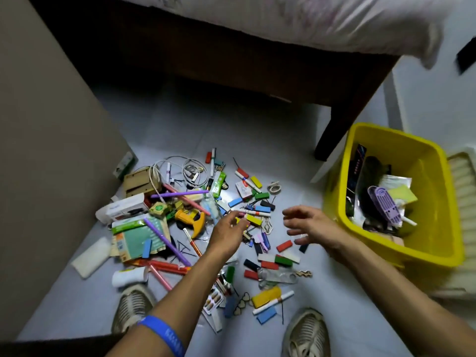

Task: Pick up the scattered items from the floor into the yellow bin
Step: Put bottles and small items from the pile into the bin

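Observation:
A heap of scattered items covers the pale floor: coloured blocks, purple straws (177, 194), white cables (180, 171), small boxes (128, 210), pens. The yellow bin (438, 202) stands at the right with a purple comb-like piece (385, 204) and papers inside. My left hand (228, 233) reaches into the middle of the heap, its fingertips at a yellow block (253, 219); whether it grips the block is unclear. My right hand (309, 225) hovers above the floor between the heap and the bin, fingers spread and empty.
A dark wooden bed frame (231, 60) with a pale sheet spans the back; its leg (332, 132) stands beside the bin. A beige wall (38, 124) closes the left side. My two shoes (134, 307) (306, 333) rest at the near edge of the heap.

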A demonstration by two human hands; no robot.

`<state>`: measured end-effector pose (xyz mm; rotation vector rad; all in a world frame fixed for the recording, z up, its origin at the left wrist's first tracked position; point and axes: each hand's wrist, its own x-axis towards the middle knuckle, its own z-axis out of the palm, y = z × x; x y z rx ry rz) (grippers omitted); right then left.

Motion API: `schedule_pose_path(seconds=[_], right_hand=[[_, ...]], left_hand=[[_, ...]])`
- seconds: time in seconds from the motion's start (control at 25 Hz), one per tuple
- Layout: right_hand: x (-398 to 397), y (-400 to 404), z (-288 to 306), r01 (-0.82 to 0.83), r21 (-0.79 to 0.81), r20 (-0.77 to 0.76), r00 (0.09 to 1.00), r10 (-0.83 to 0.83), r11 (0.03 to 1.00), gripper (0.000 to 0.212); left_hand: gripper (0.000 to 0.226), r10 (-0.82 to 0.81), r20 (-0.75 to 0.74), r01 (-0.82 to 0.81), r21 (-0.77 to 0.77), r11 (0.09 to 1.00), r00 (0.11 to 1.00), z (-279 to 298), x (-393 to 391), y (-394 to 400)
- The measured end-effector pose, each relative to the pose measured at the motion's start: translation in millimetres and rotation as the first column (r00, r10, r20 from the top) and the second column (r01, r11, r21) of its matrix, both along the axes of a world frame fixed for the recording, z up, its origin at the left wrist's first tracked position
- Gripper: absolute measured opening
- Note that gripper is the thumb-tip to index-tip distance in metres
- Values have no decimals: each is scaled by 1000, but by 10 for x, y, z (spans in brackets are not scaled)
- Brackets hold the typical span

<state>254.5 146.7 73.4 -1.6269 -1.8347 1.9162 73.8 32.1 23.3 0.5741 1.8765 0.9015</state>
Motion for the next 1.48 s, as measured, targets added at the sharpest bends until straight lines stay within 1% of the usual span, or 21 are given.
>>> schedule_pose_path(seconds=[0.04,0.08,0.12,0.16,0.2,0.24,0.32,0.36,0.4,0.52,0.6,0.68,0.76,0.84,0.88,0.96,1.08,1.16,1.24,1.36,1.48], right_hand=[[4,-55,-218,-81,49,82,994,77,996,39],[31,-119,-460,-218,137,227,956,183,966,53],[74,-204,-693,-397,200,406,866,293,896,73],[112,-301,-926,-552,195,552,745,374,811,95],[136,-410,-1152,-645,142,632,643,433,751,115],[145,-524,-1367,-694,86,655,580,484,715,128],[102,-739,-1718,-751,68,670,522,528,656,135],[66,-803,-1836,-764,104,681,521,514,637,131],[25,-835,-1925,-755,167,685,552,476,634,123],[2,-801,-2018,-643,414,619,718,319,644,81],[-25,-798,-2044,-578,498,559,784,271,646,68],[-85,-859,-2058,-516,507,503,828,249,691,60],[-149,-889,-2025,-324,451,359,919,164,832,56],[-220,-810,-1955,-34,288,160,987,-13,957,48],[-254,-757,-1917,97,168,78,991,-111,981,45],[-307,-654,-1816,282,-52,-28,959,-284,958,41],[-417,-480,-1548,453,-291,-159,846,-509,843,37],[-496,-366,-1338,490,-379,-230,771,-593,785,35],[-540,-264,-1041,483,-445,-305,710,-635,754,34],[-414,-77,-532,509,-516,-400,567,-720,689,30],[-121,176,-10,590,-502,-452,445,-773,633,24]], left_hand=[[42,-57,-21,55,-50,997,998,-184,5,-28],[52,-129,-47,123,-99,987,991,-376,19,-74],[62,-220,-83,206,-148,967,972,-516,39,-137],[72,-326,-126,299,-194,934,937,-655,70,-193],[83,-459,-168,412,-252,876,872,-778,104,-243],[92,-601,-209,530,-310,789,772,-904,137,-292],[98,-779,-280,670,-399,626,561,-1111,198,-391],[96,-800,-317,679,-422,601,510,-1188,214,-415],[94,-789,-361,669,-420,613,497,-1263,214,-427],[90,-720,-458,630,-362,687,521,-1354,220,-438],[87,-671,-474,606,-308,733,570,-1394,224,-416],[84,-599,-429,543,-260,798,676,-1402,240,-392],[78,-467,-303,423,-201,883,831,-1384,274,-339],[60,-271,-44,264,-131,956,961,-1333,323,-251],[51,-157,100,168,-113,979,982,-1302,334,-207],[39,6,273,31,-130,991,962,-1225,336,-112],[22,169,390,-123,-141,982,905,-1038,323,3],[18,205,431,-186,-86,979,879,-837,315,97],[11,168,413,-187,7,982,895,-560,312,225],[15,72,412,-143,143,979,908,-39,411,469],[18,-71,424,-41,248,968,903,512,670,790]])
